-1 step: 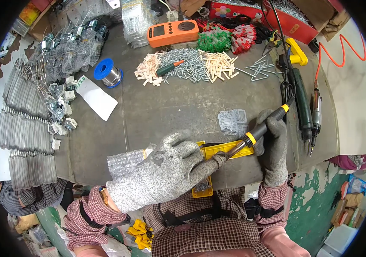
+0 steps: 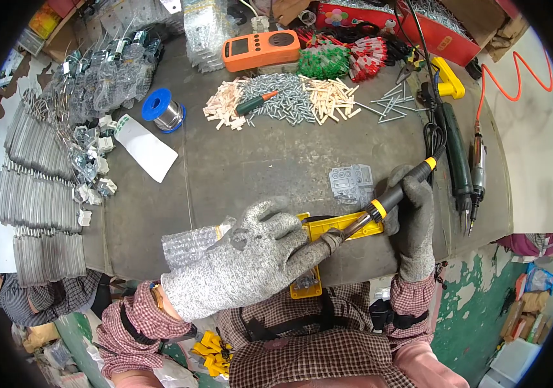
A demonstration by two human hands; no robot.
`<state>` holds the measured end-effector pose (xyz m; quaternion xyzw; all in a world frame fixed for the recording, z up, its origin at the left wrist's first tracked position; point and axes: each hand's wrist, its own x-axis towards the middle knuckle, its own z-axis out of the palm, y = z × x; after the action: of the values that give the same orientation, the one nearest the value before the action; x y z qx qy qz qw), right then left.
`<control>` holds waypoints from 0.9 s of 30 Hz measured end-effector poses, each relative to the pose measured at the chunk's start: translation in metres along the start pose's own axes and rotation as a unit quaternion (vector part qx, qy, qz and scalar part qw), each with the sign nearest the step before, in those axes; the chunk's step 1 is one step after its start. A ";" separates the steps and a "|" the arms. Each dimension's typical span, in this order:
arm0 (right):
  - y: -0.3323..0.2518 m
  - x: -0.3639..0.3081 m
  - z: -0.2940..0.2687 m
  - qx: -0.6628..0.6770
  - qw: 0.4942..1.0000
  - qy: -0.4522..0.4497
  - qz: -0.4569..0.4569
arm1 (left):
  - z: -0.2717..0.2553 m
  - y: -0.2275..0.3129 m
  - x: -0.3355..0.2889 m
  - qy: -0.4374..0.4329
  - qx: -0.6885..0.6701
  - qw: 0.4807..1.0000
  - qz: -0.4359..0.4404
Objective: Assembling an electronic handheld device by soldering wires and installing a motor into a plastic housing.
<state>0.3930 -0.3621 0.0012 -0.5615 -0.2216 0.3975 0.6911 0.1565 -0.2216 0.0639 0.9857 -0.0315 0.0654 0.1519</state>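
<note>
My right hand (image 2: 413,216), in a grey glove, is wrapped round the black handle of a soldering iron (image 2: 389,199) with yellow bands. The iron slants down to the left, and its metal shaft ends beside a gloved fingertip of my left hand (image 2: 244,262). That left hand, in a speckled grey glove, is closed on a yellow plastic housing (image 2: 354,227); its fingers curl over the far side and cover the middle part. A black wire lies along the housing's upper edge. The iron's tip and the spot it meets are hidden.
A grey moulded part (image 2: 352,183) lies just beyond the housing, and bubble wrap (image 2: 189,247) by my left wrist. Farther back are a solder spool (image 2: 164,110), piled screws (image 2: 279,97) and an orange meter (image 2: 261,50). Two power screwdrivers (image 2: 457,158) lie at right; metal strips (image 2: 34,200) are stacked left.
</note>
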 end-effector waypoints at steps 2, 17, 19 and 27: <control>-0.001 0.000 -0.002 -0.003 1.000 -0.006 0.005 | -0.006 0.001 0.002 -0.004 0.018 1.000 0.022; 0.002 0.001 -0.004 -0.024 1.000 0.019 0.009 | -0.006 0.004 0.008 -0.015 0.031 0.999 0.012; 0.001 0.001 -0.003 -0.026 0.999 0.023 0.007 | -0.006 0.004 0.010 -0.016 0.032 0.999 0.014; 0.000 0.001 -0.003 -0.009 1.000 0.019 0.020 | -0.006 0.006 0.013 -0.037 0.045 0.998 0.002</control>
<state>0.3953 -0.3632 0.0002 -0.5796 -0.2013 0.3985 0.6818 0.1684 -0.2265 0.0730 0.9933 -0.0363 0.0305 0.1058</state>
